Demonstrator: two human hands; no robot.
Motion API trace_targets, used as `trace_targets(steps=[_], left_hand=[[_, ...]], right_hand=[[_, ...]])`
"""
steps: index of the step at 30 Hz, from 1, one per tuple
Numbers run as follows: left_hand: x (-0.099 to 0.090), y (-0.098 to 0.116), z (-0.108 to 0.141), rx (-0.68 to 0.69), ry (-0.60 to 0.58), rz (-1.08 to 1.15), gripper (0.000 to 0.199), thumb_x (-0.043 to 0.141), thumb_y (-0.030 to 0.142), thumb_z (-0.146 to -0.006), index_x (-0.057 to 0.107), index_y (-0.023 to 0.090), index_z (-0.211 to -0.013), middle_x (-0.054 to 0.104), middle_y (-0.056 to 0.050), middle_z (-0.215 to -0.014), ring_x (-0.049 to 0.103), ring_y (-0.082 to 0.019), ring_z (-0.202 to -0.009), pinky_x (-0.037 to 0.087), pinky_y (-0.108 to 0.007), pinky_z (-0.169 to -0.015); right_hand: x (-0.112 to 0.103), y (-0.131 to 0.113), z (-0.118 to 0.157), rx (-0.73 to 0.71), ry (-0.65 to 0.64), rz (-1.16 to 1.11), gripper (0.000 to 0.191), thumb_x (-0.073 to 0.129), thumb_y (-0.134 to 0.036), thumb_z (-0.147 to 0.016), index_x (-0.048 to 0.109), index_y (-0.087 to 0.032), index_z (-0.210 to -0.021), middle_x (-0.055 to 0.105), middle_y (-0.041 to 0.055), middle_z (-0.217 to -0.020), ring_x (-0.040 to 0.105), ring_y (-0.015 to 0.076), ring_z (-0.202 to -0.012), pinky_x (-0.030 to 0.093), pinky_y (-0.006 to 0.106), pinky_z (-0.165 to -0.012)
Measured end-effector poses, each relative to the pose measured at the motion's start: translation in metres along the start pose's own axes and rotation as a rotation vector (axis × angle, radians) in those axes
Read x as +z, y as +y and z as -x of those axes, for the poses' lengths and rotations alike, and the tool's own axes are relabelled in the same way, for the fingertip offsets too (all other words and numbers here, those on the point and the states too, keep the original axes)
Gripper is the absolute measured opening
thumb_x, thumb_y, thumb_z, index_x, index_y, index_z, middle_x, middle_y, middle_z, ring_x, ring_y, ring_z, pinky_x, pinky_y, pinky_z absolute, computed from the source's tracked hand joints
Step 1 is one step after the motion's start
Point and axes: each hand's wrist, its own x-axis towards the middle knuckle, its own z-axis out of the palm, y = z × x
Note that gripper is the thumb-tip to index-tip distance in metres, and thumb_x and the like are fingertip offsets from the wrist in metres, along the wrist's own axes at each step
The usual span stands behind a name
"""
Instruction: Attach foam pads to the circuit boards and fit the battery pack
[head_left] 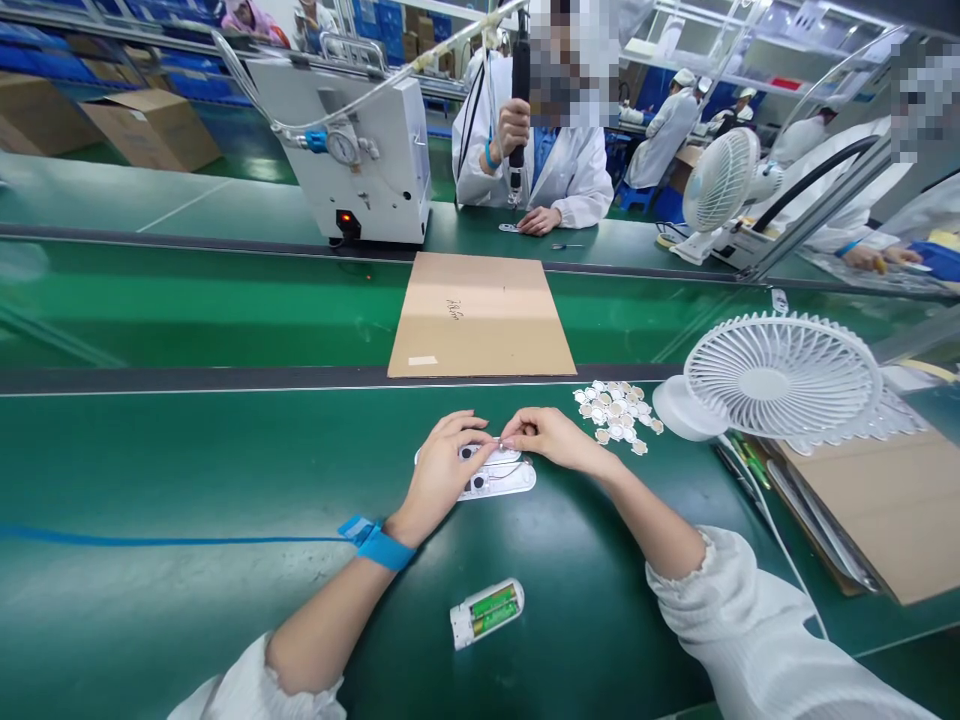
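Head view: the right hand's (551, 435) thumb and index fingertips are drawn narrowly together over the upper white casing (511, 457); whether a small part sits between them is too tiny to tell. Left hand (441, 462) lies across the left part of the casings, its fingers loosely spread and its thumb and index tips reaching close to the right fingertips; I cannot tell how firmly it grips. The lower white casing (511, 481) lies just beside the upper one, on the near side, with a thin wire and a round black part showing. Both casings are on the green surface (187, 620), near the middle of its far edge.

Around the left wrist is a blue strap (386, 548), its blue cord (187, 541) running toward the surface's left edge. Nearer the wearer, between the forearms, a white battery holder (459, 625) lies tilted with two green batteries (496, 610) in it. Right of the hands, along the far edge, small white pieces (619, 410) lie in a loose cluster, beside a white fan (780, 375) toward the far right corner. Beyond the far edge lies a cardboard sheet (484, 315).
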Motion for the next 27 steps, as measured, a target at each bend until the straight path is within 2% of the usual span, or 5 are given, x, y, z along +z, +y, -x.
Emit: trace_targets(steps=[9, 17, 27], left_hand=[[-0.0015, 0.0044, 0.0020, 0.052, -0.005, 0.007, 0.020, 0.054, 0.033, -0.090, 0.068, 0.023, -0.079, 0.065, -0.006, -0.108, 0.053, -0.026, -0.113, 0.047, -0.044, -0.097], [-0.0016, 0.0045, 0.0026, 0.063, -0.004, -0.013, 0.020, 0.052, 0.032, -0.090, 0.067, 0.023, -0.080, 0.063, -0.006, -0.109, 0.053, -0.026, -0.112, 0.047, -0.043, -0.097], [0.0015, 0.0005, 0.0033, 0.073, 0.017, -0.033, 0.018, 0.054, 0.031, -0.088, 0.068, 0.023, -0.079, 0.063, -0.006, -0.107, 0.053, -0.026, -0.113, 0.047, -0.043, -0.097]], right_hand=[[0.0004, -0.0026, -0.0004, -0.027, 0.015, 0.116, 0.005, 0.062, -0.019, -0.087, 0.065, -0.016, -0.085, 0.054, -0.0008, -0.083, 0.047, 0.0110, -0.067, 0.035, 0.024, -0.061], [0.0061, -0.0009, -0.0015, -0.031, 0.066, 0.123, 0.004, 0.065, -0.018, -0.085, 0.063, -0.017, -0.082, 0.053, -0.0012, -0.079, 0.048, 0.0123, -0.071, 0.036, 0.024, -0.064], [0.0076, 0.0013, -0.0038, -0.028, 0.077, 0.068, 0.004, 0.066, -0.017, -0.082, 0.062, -0.017, -0.081, 0.051, -0.0026, -0.075, 0.047, 0.0117, -0.067, 0.035, 0.023, -0.062]])
